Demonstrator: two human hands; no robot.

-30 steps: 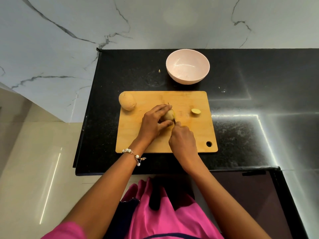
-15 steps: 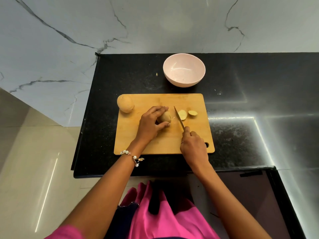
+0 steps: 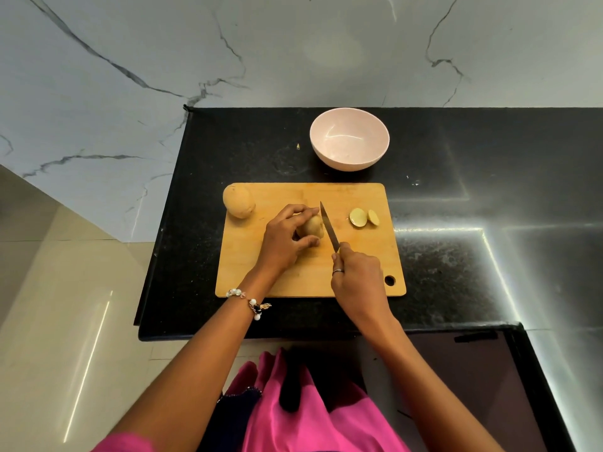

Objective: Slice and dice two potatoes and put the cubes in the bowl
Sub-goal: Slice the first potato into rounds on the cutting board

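I note the left hand (image 3: pixel 283 242) gripping the tan partly sliced potato (image 3: pixel 311 227) mid-board, its long axis running left-right, while the right hand (image 3: pixel 357 276) holds the steel-bladed knife (image 3: pixel 329 227) crosswise at its cut right end.

What you could not see

Your left hand (image 3: pixel 283 240) covered most of the cut potato (image 3: pixel 312 226), your right hand (image 3: pixel 357 278) hid the knife (image 3: pixel 329 228) handle, and the worktop (image 3: pixel 489 197) ran off the right edge.
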